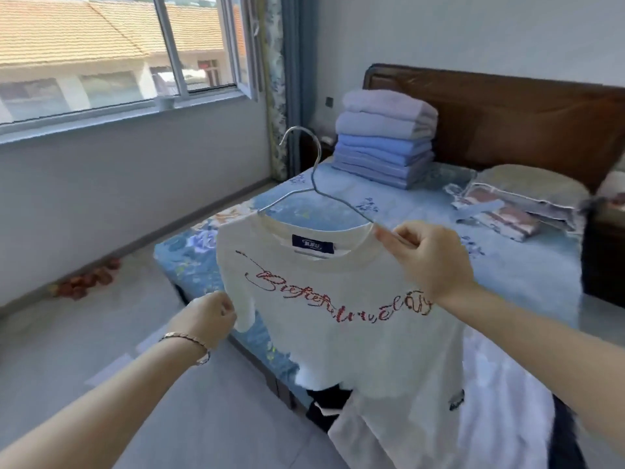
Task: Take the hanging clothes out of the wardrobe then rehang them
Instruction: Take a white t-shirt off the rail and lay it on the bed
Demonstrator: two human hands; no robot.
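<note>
Fingers (385, 235) of the right hand (429, 262) pinch the T-shirt (338, 350) at its shoulder onto the wire hanger (314, 170). The left hand (206, 319) grips a sleeve, holding the shirt above the edge of the bed (422, 211). A tug on that sleeve could drag the far shoulder off the thin wire. Folded blankets (385, 147) are stacked on the bed, near a window (101, 55).

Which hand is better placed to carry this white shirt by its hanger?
Right. The right hand grips the hanger and white shirt at the collar, close to the hook; the left hand only pinches the sleeve, lower down.
</note>
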